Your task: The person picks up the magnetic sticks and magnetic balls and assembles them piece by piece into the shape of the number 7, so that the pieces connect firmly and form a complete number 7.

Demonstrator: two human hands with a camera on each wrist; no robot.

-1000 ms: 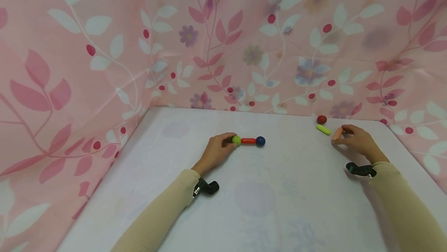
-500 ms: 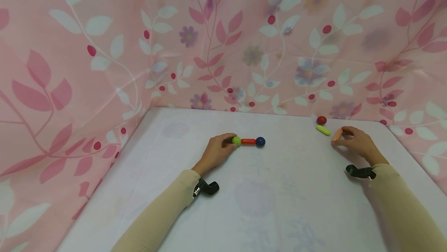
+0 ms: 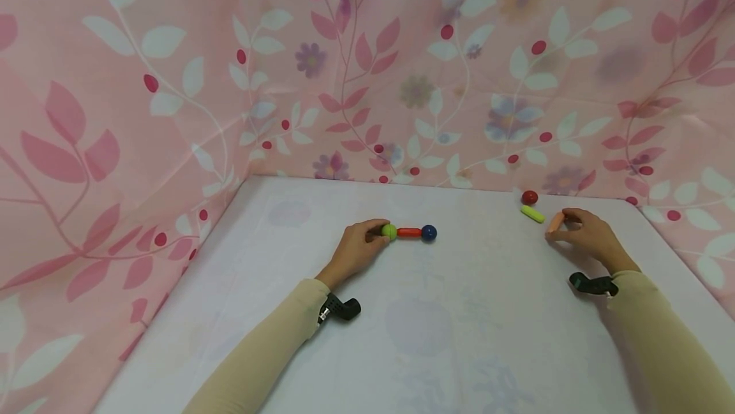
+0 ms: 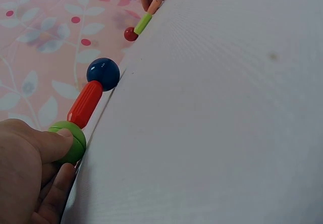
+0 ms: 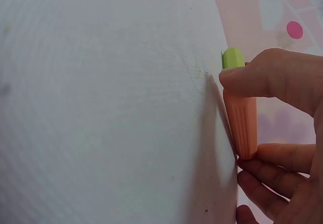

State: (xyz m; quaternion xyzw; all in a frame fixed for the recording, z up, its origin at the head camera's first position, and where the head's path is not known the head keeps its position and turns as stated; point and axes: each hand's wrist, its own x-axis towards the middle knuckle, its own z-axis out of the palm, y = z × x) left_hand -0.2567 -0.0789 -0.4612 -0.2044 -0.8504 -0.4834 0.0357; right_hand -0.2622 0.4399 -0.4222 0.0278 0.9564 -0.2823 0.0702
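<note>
My left hand (image 3: pixel 357 249) pinches a green ball (image 4: pixel 75 141) between thumb and fingers. Joined to that ball is a red ridged rod (image 4: pixel 85 104), with a dark blue ball (image 4: pixel 103 74) at its far end. Together they lie in a line on the table, pointing right in the head view. Over at the far right, my right hand (image 3: pixel 591 235) holds an orange ridged rod (image 5: pixel 241 125), thumb at one end and fingers at the other. Just left of it in the head view lies a lime-green rod (image 3: pixel 532 214), with a red ball (image 3: pixel 529 197) behind.
A white cloth covers the table (image 3: pixel 476 312). Pink leaf-patterned fabric (image 3: pixel 390 69) hangs along its back and left side. A black wrist device (image 3: pixel 344 307) is on the left forearm, and a similar black device (image 3: pixel 591 283) on the right.
</note>
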